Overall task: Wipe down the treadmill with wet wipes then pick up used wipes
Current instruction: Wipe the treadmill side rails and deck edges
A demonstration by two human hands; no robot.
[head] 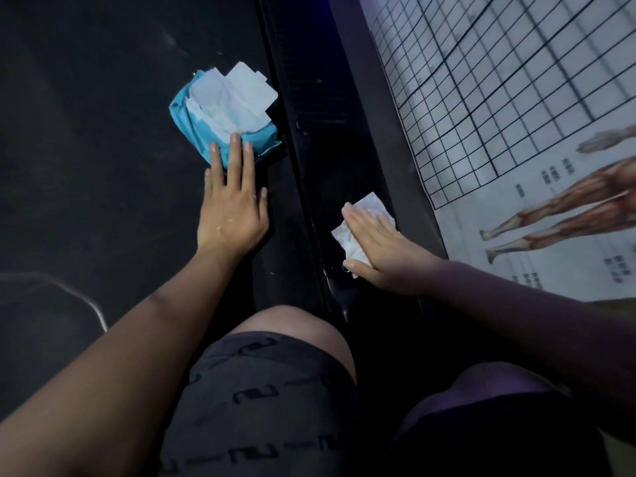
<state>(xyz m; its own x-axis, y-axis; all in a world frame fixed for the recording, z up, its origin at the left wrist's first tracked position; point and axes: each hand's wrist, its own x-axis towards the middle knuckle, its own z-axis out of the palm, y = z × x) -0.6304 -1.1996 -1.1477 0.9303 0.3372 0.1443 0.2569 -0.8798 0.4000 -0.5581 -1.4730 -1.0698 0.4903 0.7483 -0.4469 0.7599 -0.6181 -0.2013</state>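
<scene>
A blue pack of wet wipes (pixel 220 139) lies on the dark treadmill belt (pixel 103 149), its flap open and white wipes bunched out of the top. My left hand (pixel 232 204) lies flat on the belt with straight fingers, the fingertips touching the pack's near end. My right hand (pixel 375 246) presses a crumpled white wipe (pixel 361 218) flat against the treadmill's black side rail (pixel 327 149); part of the wipe is hidden under my palm.
A white wall poster (pixel 516 98) with a grid chart and anatomy leg drawings runs along the right of the rail. My bent knees in dark shorts (pixel 261 390) fill the bottom of the view. A thin curved metal bar (pixel 79 297) shows at lower left.
</scene>
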